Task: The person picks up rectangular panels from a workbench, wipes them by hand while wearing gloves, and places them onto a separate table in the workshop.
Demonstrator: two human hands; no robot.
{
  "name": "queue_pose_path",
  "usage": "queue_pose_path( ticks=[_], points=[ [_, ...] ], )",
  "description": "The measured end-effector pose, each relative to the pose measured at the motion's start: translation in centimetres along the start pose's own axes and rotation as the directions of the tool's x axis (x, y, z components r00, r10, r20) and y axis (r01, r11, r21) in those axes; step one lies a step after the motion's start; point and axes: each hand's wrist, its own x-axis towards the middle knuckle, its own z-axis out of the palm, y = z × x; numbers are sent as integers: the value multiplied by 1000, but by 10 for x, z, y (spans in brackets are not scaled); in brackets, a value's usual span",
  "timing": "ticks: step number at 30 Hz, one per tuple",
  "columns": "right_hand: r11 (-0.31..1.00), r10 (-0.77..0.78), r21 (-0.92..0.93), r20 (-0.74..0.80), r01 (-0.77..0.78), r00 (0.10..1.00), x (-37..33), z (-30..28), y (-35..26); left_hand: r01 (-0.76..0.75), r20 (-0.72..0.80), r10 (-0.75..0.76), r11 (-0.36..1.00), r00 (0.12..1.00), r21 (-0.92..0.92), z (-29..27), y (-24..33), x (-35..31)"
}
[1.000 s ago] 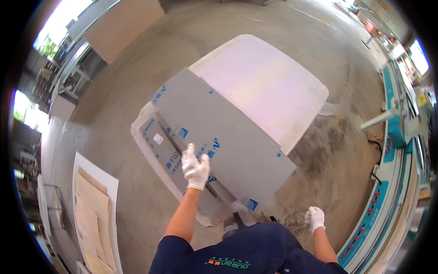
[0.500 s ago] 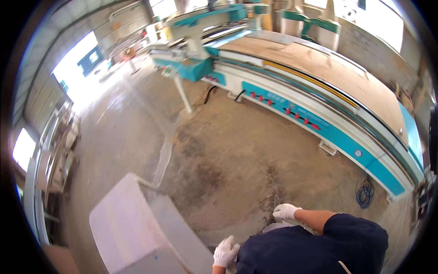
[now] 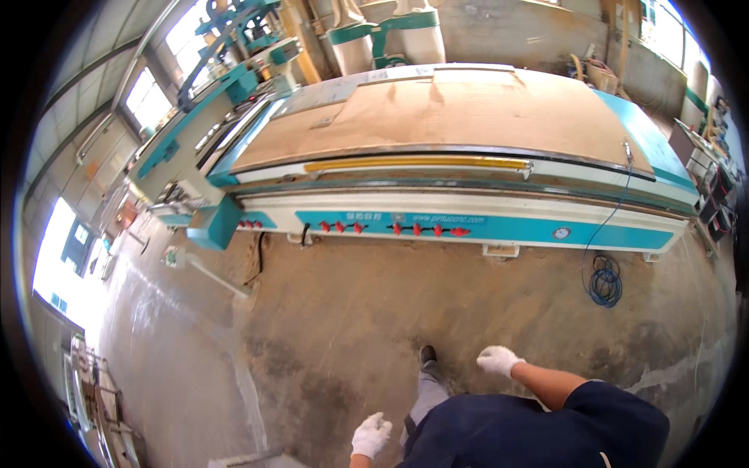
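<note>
My right hand [image 3: 499,360], in a white knit glove, hangs over the concrete floor with its fingers curled in. My left hand [image 3: 371,435], gloved alike, is low in the picture, fingers loosely curled; nothing shows in either. Both are apart from any object. Ahead lies a long teal and white flatbed cutting machine [image 3: 515,224] with a brown board bed [image 3: 468,117]. Red levers [image 3: 417,230] and a round gauge [image 3: 562,232] sit on its front side. Near its right end, a blue hose [image 3: 605,282] lies coiled on the floor, running up to a small nozzle-like tool [image 3: 628,152] on the bed.
A teal gantry [image 3: 168,148] spans the bed's left end. A pale stand [image 3: 209,274] rises from the floor before it. White dust bags [image 3: 409,39] stand behind. Racks [image 3: 97,405] line the lower left, and a grey panel's edge [image 3: 257,460] shows at the bottom.
My view has swung right, bringing the machine squarely ahead. The large grey box-like thing at lower left has mostly left the picture. One foot now shows forward; both hands stay free.
</note>
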Motion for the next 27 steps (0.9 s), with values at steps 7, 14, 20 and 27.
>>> queue_pose_path(
  ticks=[7,14,20,27],
  points=[
    [982,167,-91,-8,-167,986,9,-94,16,-256,91,250,965,964,59,-52,157,221],
    [779,599,566,-546,-269,586,31,-193,109,-730,234,696,674,679,115,-48,413,411],
    [888,452,433,-767,-154,455,93,-345,133,-892,24,912,395,409,220,12,633,540],
    [942,162,264,-899,208,408,250,-615,139,-533,-216,713,659,667,531,66,802,715]
  ],
)
